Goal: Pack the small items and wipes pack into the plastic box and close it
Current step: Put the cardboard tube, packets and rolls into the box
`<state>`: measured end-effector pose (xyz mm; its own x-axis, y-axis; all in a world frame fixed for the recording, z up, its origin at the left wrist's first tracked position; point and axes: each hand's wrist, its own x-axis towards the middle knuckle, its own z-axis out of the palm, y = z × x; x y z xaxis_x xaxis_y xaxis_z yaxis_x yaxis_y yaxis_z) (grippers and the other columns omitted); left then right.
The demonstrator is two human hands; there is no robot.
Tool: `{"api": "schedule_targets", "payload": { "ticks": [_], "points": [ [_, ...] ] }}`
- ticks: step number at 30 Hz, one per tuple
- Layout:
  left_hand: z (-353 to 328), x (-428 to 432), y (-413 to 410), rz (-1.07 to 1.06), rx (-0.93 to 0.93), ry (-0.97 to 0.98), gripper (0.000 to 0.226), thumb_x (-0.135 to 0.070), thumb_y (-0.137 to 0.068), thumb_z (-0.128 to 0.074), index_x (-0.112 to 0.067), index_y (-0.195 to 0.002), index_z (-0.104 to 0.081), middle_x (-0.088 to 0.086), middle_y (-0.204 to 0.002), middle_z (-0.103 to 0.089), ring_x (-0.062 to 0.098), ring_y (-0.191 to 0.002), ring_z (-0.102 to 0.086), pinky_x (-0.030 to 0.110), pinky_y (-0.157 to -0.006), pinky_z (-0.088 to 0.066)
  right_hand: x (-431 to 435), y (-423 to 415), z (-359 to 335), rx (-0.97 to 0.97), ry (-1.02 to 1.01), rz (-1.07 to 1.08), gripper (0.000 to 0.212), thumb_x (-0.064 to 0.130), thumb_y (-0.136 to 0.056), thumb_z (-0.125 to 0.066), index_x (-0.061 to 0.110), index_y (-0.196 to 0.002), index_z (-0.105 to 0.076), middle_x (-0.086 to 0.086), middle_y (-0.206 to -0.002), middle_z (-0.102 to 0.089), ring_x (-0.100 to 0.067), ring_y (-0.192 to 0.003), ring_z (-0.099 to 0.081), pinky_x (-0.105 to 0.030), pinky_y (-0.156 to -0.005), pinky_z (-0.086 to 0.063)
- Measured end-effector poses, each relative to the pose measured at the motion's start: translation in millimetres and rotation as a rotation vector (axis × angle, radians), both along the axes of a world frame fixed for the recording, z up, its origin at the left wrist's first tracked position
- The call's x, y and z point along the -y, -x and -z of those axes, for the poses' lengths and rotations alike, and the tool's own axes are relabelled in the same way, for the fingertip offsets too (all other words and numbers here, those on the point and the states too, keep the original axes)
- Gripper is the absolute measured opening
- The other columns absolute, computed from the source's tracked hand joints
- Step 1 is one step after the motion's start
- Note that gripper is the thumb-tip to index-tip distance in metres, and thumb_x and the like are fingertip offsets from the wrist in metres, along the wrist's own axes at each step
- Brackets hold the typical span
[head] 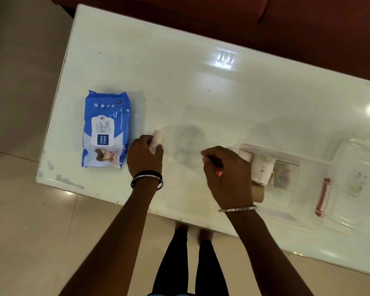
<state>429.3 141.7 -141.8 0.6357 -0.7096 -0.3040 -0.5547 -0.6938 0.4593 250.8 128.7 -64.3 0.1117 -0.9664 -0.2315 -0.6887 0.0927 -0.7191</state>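
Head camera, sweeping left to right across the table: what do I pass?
wipes pack → left hand holding a small white item → right hand → plastic box → red latch → clear lid

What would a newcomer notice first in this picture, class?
The blue wipes pack lies flat at the left end of the white table. Mid-table, the left hand grips a small white item, and the right hand reaches the clear box on the right.
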Motion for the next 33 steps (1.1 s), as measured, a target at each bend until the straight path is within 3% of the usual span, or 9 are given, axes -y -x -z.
{"api": "schedule_targets", "payload": {
  "ticks": [6, 11, 13, 18, 21, 24, 26, 29, 33],
  "points": [
    [-42.8, -3.0, 15.1, -0.048, -0.458, 0.127, 0.024, -0.026, -0.075, -0.079, -0.027, -0.090, -0.060, -0.018, -0.081, -0.066, -0.007, -0.068, -0.065, 0.008, -0.061, -0.050, -1.4, -16.1, 4.0, 0.103, -0.314, 0.159, 0.029, 0.029, -0.092, -0.065, 0.016, -0.118, -0.067, 0.004, -0.099, -0.073, 0.005, -0.077, -0.064, 0.005, -0.067, -0.044],
    [-71.5, -7.6, 39.6, -0.121, -0.881, 0.140, 0.017, -0.022, -0.079, -0.076, -0.029, -0.091, -0.065, 0.000, -0.085, -0.078, 0.016, -0.082, -0.074, 0.037, -0.073, -0.060, 5.3, -10.1, -5.1, 0.470, -0.570, 0.431, 0.031, 0.024, -0.091, -0.068, 0.007, -0.117, -0.069, -0.009, -0.101, -0.077, -0.019, -0.092, -0.075, -0.026, -0.078, -0.061],
    [-76.4, -7.5, 46.8, -0.108, -0.956, 0.139, 0.015, -0.022, -0.079, -0.075, -0.026, -0.091, -0.068, -0.001, -0.086, -0.078, 0.017, -0.083, -0.074, 0.037, -0.073, -0.061, 5.1, -1.8, -12.5, 0.620, -0.579, 0.536, 0.024, 0.015, -0.090, -0.069, 0.002, -0.110, -0.071, -0.015, -0.097, -0.077, -0.022, -0.090, -0.077, -0.019, -0.068, -0.059],
    [-79.1, -3.9, 64.4, 0.119, -0.955, 0.073, 0.015, -0.024, -0.076, -0.078, -0.024, -0.091, -0.075, -0.005, -0.086, -0.078, 0.011, -0.083, -0.072, 0.027, -0.076, -0.057, -3.9, 36.3, -24.7, 0.702, -0.546, 0.621, 0.025, 0.013, -0.086, -0.073, 0.003, -0.109, -0.073, -0.014, -0.097, -0.078, -0.025, -0.094, -0.076, -0.030, -0.081, -0.062],
    [-80.6, -5.8, 77.4, 0.237, -0.961, 0.007, 0.018, -0.031, -0.076, -0.076, -0.025, -0.093, -0.078, -0.007, -0.088, -0.078, 0.011, -0.086, -0.072, 0.030, -0.079, -0.058, -14.0, 62.8, -31.6, 0.698, -0.492, 0.654, 0.029, 0.021, -0.077, -0.079, 0.009, -0.103, -0.076, -0.011, -0.095, -0.079, -0.024, -0.090, -0.077, -0.026, -0.077, -0.061],
    [-79.9, -5.2, 84.3, 0.152, -1.002, 0.002, 0.013, -0.028, -0.082, -0.073, -0.024, -0.094, -0.078, -0.001, -0.086, -0.078, 0.017, -0.083, -0.074, 0.030, -0.071, -0.059, -22.6, 97.4, -29.3, 0.510, -0.379, 0.856, 0.025, 0.016, -0.077, -0.081, 0.008, -0.100, -0.076, -0.011, -0.088, -0.079, -0.025, -0.083, -0.077, -0.026, -0.073, -0.061],
    [-77.0, -3.2, 83.7, 0.055, -0.989, 0.013, 0.012, -0.024, -0.084, -0.071, -0.019, -0.093, -0.076, 0.002, -0.085, -0.077, 0.017, -0.079, -0.074, 0.025, -0.065, -0.058, -26.3, 123.5, -20.0, 0.164, -0.285, 0.963, 0.021, 0.021, -0.079, -0.081, 0.014, -0.098, -0.074, -0.007, -0.082, -0.078, -0.023, -0.075, -0.077, -0.032, -0.077, -0.061],
    [-71.4, -1.5, 79.1, -0.022, -0.956, 0.008, 0.011, -0.023, -0.084, -0.070, -0.017, -0.092, -0.075, 0.004, -0.086, -0.076, 0.019, -0.079, -0.074, 0.024, -0.065, -0.058, -27.3, 145.3, -3.8, -0.336, -0.189, 0.952, 0.024, 0.031, -0.080, -0.076, 0.018, -0.100, -0.070, -0.004, -0.088, -0.077, -0.025, -0.080, -0.075, -0.026, -0.079, -0.045],
    [-64.7, -4.3, 77.4, -0.037, -0.900, -0.001, 0.007, -0.022, -0.086, -0.069, -0.018, -0.090, -0.074, 0.007, -0.087, -0.076, 0.021, -0.080, -0.074, 0.029, -0.068, -0.058, -20.9, 143.2, 20.7, -0.585, -0.167, 0.812, 0.024, 0.026, -0.085, -0.066, 0.016, -0.107, -0.064, -0.009, -0.094, -0.077, -0.037, -0.092, -0.068, -0.036, -0.081, -0.046]
  ]
}}
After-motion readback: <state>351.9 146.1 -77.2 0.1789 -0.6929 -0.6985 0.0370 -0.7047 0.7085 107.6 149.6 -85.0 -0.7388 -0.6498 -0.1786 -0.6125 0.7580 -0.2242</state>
